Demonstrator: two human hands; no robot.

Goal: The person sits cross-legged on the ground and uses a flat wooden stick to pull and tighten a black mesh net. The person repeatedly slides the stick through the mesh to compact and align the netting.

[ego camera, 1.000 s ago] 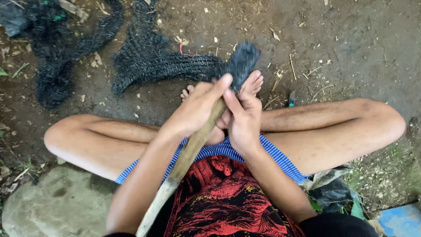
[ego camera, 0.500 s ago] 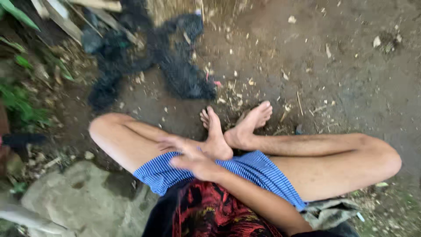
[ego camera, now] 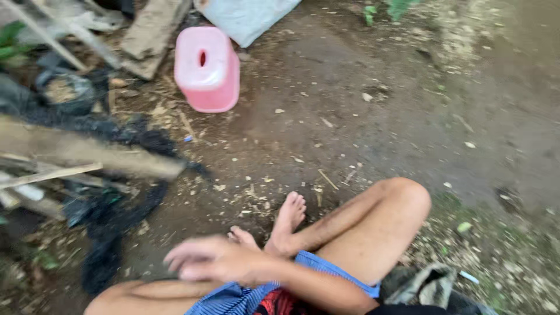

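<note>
Right hand (ego camera: 213,259) hovers blurry over the crossed legs, grip wide and empty, wooden stick (ego camera: 93,153) and black netting (ego camera: 111,227) just left.

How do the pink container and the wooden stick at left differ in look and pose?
The pink container is blocky with rounded corners, glossy, with a slot in its top face; the wooden stick is long, slim and dull brown. The container sits on bare dirt at the top of the view; the stick lies slanted over black netting. The container looks sharp, the stick blurred. Neither touches the right hand.
</note>
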